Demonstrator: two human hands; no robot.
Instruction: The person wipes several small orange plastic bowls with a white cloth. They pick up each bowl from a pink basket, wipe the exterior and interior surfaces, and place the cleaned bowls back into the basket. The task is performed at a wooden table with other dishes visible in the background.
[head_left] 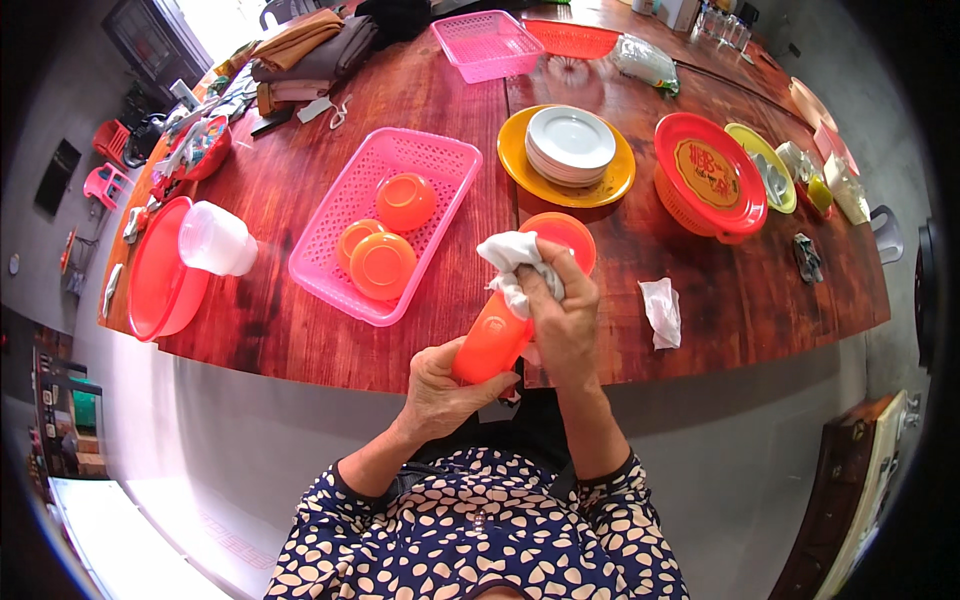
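Observation:
Near the table's front edge, my left hand (440,392) grips an orange bowl (488,346) that is tipped on its side. A crumpled white tissue (508,252) is pinched in my right hand (567,318), against the bowl's upper rim. Just beyond that hand, another round orange dish (563,232) rests on the table, partly hidden by my fingers. To the left stands a pink perforated basket (312,262) with three orange bowls (383,266) in it, at least two of them bottom up.
Beyond my hands, a stack of white plates (570,138) sits on a yellow plate (515,172). At right are a red lidded basket (737,205) and a loose tissue (661,312). At left, a white translucent container (217,238) leans over a red basin (160,285). Another pink basket (488,45) stands farther back.

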